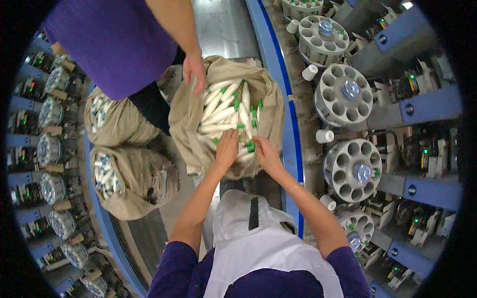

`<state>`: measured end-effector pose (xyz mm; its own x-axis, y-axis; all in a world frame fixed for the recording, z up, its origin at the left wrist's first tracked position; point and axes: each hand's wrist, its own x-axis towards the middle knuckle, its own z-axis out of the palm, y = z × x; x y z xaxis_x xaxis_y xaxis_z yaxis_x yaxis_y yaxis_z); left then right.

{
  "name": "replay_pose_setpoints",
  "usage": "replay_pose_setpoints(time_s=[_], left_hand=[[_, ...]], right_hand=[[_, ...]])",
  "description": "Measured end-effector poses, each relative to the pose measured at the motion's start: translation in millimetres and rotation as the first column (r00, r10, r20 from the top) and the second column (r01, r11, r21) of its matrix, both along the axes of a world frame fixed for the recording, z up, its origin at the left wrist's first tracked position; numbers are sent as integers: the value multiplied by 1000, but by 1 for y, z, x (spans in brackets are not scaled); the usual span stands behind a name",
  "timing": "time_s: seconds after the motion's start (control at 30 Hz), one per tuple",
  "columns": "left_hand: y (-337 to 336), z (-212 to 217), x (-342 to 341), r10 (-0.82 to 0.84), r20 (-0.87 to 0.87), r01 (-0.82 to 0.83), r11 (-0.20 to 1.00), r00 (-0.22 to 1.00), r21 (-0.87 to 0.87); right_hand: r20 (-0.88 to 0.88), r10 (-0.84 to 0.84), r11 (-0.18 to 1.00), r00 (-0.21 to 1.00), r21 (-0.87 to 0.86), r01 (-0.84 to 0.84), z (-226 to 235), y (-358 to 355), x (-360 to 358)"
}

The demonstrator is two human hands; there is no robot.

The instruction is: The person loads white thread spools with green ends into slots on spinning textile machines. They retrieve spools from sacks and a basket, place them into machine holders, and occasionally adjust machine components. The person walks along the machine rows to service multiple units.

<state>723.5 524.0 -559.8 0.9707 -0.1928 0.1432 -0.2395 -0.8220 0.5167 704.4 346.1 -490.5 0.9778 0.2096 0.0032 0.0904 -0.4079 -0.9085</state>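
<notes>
In front of me an open burlap sack (pixel 191 146) holds many white yarn bobbins (pixel 218 115) with green ends, lying in different directions. My left hand (pixel 227 149) reaches into the near part of the sack, its fingers bent down and closed on a bobbin among the pile. To its right, my right hand (pixel 267 155) pinches the green end of a bobbin (pixel 250 147) at the sack's near right side. The fingertips of both hands are partly hidden among the bobbins.
A co-worker's hand (pixel 194 72) hangs over the sack's far left rim. Two more burlap sacks (pixel 131 208) with blue-ended bobbins stand at left. Along the right, a blue machine rail (pixel 293 134) borders round bobbin magazines (pixel 353 169) and small white cones (pixel 325 136). More machinery lines the left.
</notes>
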Motion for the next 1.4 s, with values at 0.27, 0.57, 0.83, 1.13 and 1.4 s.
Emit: replay_pose_setpoints(time_s=[0.27,0.57,0.83,1.13,1.4], left_hand=[[25,-53,80,-208,-480,312,939,852,146],[24,117,155,-206,-375,-52,818,904,-573],[-53,327,240,-526,180,547,718,831,-430],[-118,429,267,-554,73,183,146,829,-972],[-190,459,239,-528,131,136,-29,839,-990]], right_hand=[[-351,-222,826,910,-563,-16,-129,31,145],[-34,-288,955,957,65,289,70,-2,152],[440,-368,930,820,170,326,256,-54,199],[490,-232,967,840,206,148,325,-91,211],[333,-619,775,712,113,621,303,-168,155]])
